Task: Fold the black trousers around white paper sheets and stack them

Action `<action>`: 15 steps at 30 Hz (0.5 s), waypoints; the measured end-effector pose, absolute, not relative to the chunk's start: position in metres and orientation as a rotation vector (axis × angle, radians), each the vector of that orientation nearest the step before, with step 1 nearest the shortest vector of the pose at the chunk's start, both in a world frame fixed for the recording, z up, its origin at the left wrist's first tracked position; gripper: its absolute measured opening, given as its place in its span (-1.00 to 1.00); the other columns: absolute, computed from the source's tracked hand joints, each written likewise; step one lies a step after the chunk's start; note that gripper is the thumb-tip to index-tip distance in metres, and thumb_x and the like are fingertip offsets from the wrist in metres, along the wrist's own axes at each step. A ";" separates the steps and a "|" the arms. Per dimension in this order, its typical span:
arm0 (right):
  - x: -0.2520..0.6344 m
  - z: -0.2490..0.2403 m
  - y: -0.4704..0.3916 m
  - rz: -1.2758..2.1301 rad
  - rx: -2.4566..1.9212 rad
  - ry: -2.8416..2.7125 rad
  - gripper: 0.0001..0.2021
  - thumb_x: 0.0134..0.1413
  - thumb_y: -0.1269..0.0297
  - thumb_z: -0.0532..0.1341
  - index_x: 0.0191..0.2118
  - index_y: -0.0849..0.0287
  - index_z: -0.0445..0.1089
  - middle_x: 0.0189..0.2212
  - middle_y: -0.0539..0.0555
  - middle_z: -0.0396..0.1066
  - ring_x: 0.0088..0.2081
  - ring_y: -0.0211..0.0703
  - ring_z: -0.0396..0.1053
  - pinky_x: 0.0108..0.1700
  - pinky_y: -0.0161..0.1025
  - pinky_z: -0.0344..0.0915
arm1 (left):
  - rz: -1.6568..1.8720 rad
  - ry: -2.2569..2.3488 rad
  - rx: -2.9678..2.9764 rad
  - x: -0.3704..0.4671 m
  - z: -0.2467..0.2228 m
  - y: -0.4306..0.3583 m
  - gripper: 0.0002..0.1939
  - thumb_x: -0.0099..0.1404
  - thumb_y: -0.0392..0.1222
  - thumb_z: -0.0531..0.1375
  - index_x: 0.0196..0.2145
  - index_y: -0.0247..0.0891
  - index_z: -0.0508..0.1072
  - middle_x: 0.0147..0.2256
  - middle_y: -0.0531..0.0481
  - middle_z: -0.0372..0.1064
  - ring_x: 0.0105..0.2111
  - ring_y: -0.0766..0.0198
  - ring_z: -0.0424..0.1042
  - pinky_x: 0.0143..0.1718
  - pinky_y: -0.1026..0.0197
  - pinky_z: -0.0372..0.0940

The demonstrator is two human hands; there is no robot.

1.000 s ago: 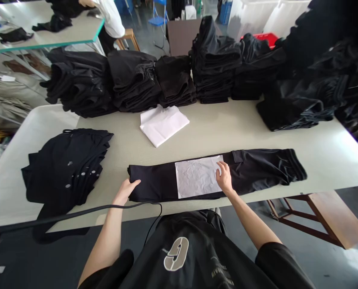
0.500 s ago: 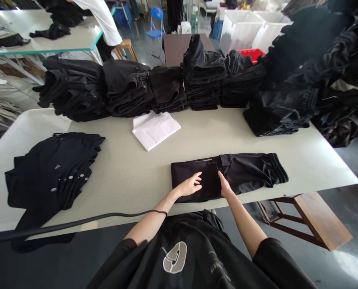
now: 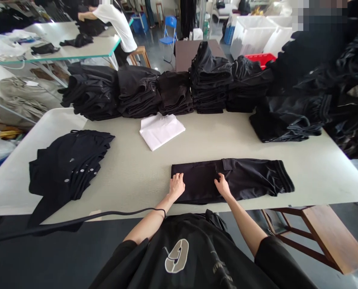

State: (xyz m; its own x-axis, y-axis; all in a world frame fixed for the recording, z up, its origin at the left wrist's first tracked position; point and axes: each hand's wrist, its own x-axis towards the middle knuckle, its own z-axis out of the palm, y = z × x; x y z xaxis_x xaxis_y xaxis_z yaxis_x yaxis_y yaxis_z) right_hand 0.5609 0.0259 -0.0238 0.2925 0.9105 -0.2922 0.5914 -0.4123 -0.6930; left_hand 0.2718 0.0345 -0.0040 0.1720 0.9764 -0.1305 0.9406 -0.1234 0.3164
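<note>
Black trousers (image 3: 253,176) lie lengthwise near the front edge of the table, the elastic waistband to the right and a flap pocket near the middle. Their left part is folded over into a flat panel. At the left end of this panel, my left hand (image 3: 176,185) is closed on the cloth with bent fingers. My right hand (image 3: 222,186) pinches the panel's right edge, just below the pocket flap. The fingertips of both hands are partly hidden against the dark fabric.
Folded white paper or cloth (image 3: 162,132) lies mid-table. Dark garments (image 3: 67,164) are fanned out at left. Stacks of black clothes (image 3: 211,80) line the far edge. A black cable (image 3: 106,214) crosses by my left forearm. A wooden stool (image 3: 335,237) stands at right.
My left hand has moved left from the panel's middle to its left end and closed. My right hand's fingers now bend over the panel's edge. The view has shifted slightly left.
</note>
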 end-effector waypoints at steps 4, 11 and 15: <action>0.560 -0.027 0.003 0.762 -2.170 -1.405 -0.54 0.14 0.21 0.10 0.15 0.18 0.32 0.00 0.24 0.46 0.03 0.09 0.48 0.06 -0.02 0.41 | 0.185 1.621 2.277 0.308 0.006 0.058 -0.57 0.38 -0.33 0.13 0.19 -0.24 0.38 0.05 -0.24 0.37 0.06 0.00 0.37 0.05 -0.03 0.31; 0.565 -0.029 -0.016 0.778 -2.282 -1.432 -0.76 0.12 0.27 0.18 -0.11 0.14 0.46 -0.13 0.20 0.45 -0.09 0.04 0.50 0.05 -0.09 0.42 | 0.212 1.246 2.342 0.395 0.006 0.124 -0.57 0.38 -0.33 0.17 0.19 -0.25 0.39 0.12 -0.22 0.39 0.13 0.00 0.35 0.13 -0.03 0.26; 0.569 -0.024 -0.013 0.867 -2.298 -1.461 -0.88 0.10 0.30 0.24 -0.24 0.15 0.48 -0.16 0.18 0.44 -0.13 -0.02 0.49 0.03 -0.17 0.39 | 0.205 1.292 2.270 0.423 -0.006 0.144 -0.70 0.33 -0.32 0.26 0.03 -0.26 0.48 0.02 -0.22 0.46 0.12 -0.03 0.36 0.17 -0.06 0.21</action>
